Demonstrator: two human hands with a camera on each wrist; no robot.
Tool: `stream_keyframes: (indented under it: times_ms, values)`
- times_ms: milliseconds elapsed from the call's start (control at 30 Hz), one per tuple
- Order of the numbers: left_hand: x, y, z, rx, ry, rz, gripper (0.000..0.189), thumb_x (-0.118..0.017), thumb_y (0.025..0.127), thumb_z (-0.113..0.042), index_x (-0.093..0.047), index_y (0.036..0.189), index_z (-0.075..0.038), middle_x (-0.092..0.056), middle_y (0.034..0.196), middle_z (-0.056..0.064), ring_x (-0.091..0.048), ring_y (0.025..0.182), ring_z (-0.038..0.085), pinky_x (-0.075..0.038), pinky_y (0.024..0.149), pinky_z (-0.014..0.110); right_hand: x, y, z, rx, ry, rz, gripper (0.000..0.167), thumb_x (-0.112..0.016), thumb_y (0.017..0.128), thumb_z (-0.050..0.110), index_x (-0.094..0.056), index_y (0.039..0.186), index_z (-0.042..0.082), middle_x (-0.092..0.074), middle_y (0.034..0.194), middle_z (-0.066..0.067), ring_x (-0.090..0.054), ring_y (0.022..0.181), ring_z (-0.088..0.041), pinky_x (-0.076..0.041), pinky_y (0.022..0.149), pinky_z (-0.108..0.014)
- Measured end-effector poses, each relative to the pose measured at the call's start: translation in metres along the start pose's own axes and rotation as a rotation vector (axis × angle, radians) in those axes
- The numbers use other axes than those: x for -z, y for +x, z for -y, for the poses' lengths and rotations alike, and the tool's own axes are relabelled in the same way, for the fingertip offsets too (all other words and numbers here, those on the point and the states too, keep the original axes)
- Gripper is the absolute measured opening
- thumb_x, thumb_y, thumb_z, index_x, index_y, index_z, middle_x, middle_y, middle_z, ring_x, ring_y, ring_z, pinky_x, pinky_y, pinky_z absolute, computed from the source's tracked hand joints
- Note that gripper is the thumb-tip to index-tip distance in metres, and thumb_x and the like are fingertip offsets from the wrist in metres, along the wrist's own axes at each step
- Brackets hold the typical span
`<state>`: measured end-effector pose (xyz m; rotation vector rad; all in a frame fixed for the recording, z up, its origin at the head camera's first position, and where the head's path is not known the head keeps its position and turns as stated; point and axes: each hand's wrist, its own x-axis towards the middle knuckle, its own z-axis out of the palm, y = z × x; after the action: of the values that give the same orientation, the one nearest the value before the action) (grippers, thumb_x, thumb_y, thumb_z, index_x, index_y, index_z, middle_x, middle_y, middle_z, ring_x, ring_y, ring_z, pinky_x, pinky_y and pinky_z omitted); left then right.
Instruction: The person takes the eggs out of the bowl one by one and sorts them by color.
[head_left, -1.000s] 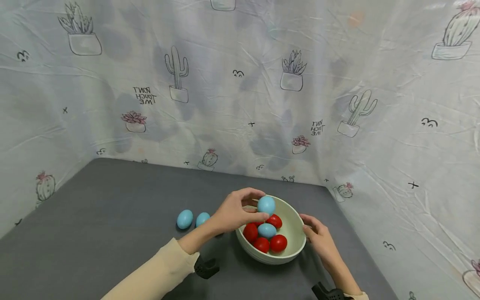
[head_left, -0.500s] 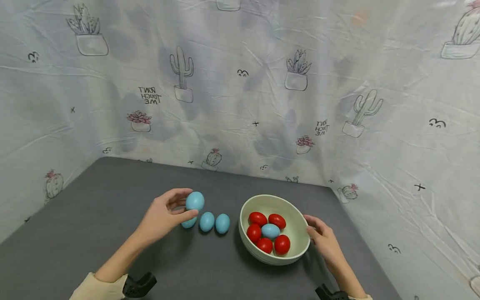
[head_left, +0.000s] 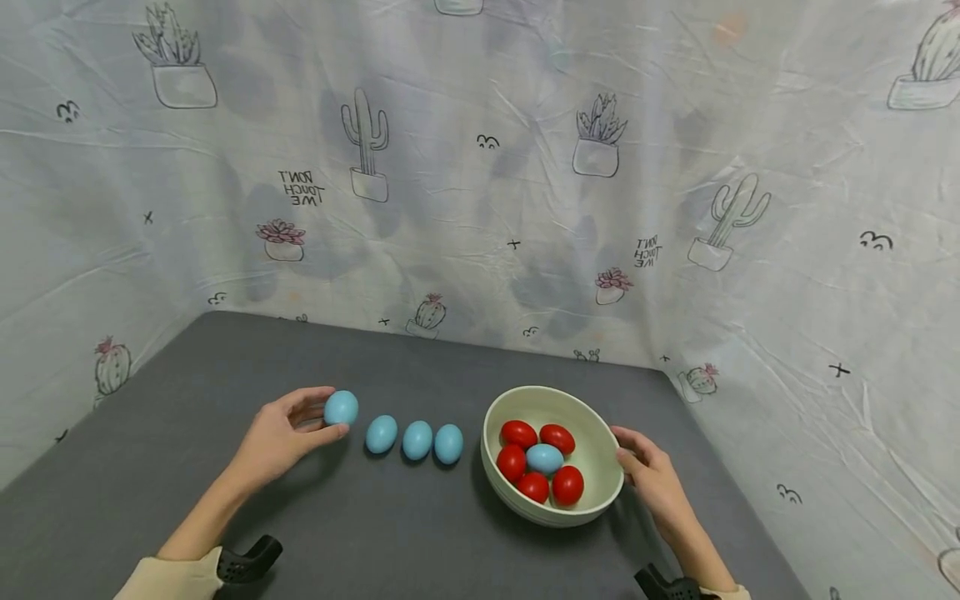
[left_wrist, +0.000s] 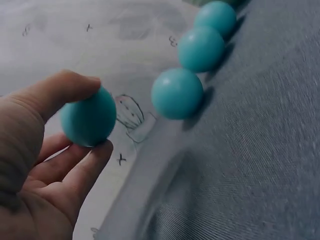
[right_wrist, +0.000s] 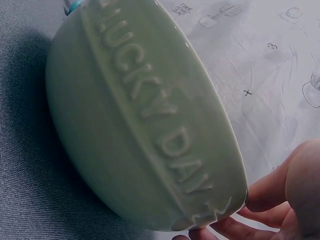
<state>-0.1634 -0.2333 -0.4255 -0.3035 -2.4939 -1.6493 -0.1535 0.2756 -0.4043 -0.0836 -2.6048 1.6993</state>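
Note:
My left hand (head_left: pixel 281 435) pinches a blue egg (head_left: pixel 341 408) between thumb and fingers, held above the grey table at the left end of a row. Three more blue eggs lie in that row to its right, the nearest blue egg (head_left: pixel 381 434) just beyond the thumb. My right hand (head_left: pixel 651 475) grips the right side of a pale green bowl (head_left: pixel 600 454), thumb at the rim and fingers against the outer wall. Raised letters on this bowl (right_wrist: pixel 125 130) read "LUCKY DAY". Inside are several red eggs (head_left: pixel 567 485) and one blue egg (head_left: pixel 544 458).
The grey tabletop (head_left: pixel 420 542) reaches back to a pale plastic sheet (head_left: pixel 465 192) printed with cacti, which also rises along both sides. A black wrist strap (head_left: pixel 250 560) is on the left forearm, another black strap (head_left: pixel 675 585) on the right.
My left hand has carried a blue egg from over the bowl leftward, past the row, and lowered it at the row's left end. My right hand stays at the bowl's side.

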Motion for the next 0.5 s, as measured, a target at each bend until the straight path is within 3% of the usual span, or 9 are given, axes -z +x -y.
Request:
stream_keyframes:
  times_ms: [233,500]
  values:
    - [0.001,0.003,0.011,-0.003,0.007,0.071,0.073,-0.080,0.085,-0.034,-0.048,0.142,-0.001,-0.053,0.136,0.020,-0.055,0.121,0.037,-0.054,0.091,0.032,0.001,0.000,0.000,0.027,-0.007,0.000,0.037,-0.048,0.104,0.007,-0.048,0.140,-0.003,-0.054,0.133,-0.022,-0.059,0.104,-0.024,-0.055,0.077,-0.027]
    - [-0.004,0.003,0.017,0.014,0.044,0.098,0.071,-0.079,0.086,-0.029,-0.048,0.141,0.001,-0.053,0.135,0.022,-0.055,0.120,0.038,-0.055,0.089,0.031,0.001,-0.002,-0.001,0.039,-0.031,0.001,0.037,-0.049,0.104,0.007,-0.050,0.139,-0.002,-0.054,0.133,-0.022,-0.058,0.109,-0.028,-0.054,0.079,-0.026]
